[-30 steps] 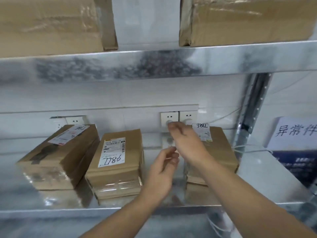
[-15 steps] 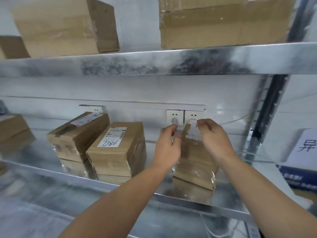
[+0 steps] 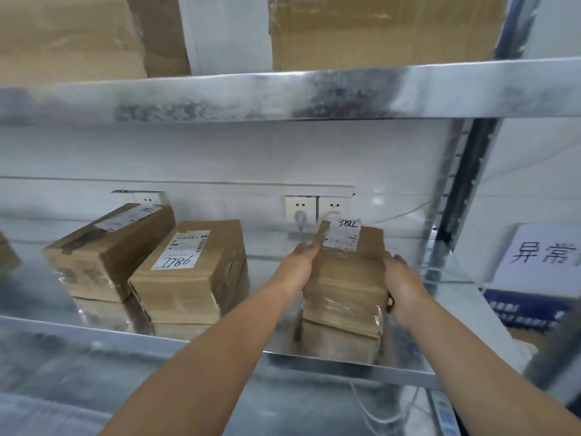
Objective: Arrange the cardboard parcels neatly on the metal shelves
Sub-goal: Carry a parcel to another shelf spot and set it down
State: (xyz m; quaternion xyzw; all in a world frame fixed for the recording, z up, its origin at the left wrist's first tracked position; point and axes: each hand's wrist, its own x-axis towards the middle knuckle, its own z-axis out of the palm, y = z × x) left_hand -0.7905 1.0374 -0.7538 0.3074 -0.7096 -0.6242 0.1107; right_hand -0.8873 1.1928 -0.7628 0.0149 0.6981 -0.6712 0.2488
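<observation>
Metal shelf [image 3: 220, 344] bears the parcel [image 3: 345, 278], left hand [image 3: 295, 272] and right hand [image 3: 404, 284] pressed flat against its sides.

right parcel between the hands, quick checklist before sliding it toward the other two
1. Grip: left hand presses the right parcel's left side, right hand its right side: ok.
2. Support: it rests wholly on the metal shelf, behind the front edge: ok.
3. Path: bare shelf between it and the middle parcel: ok.
4. Plug in the wall socket near its rear corner, clear of the box: cannot tell.
5. Label on top, facing up: ok.
</observation>
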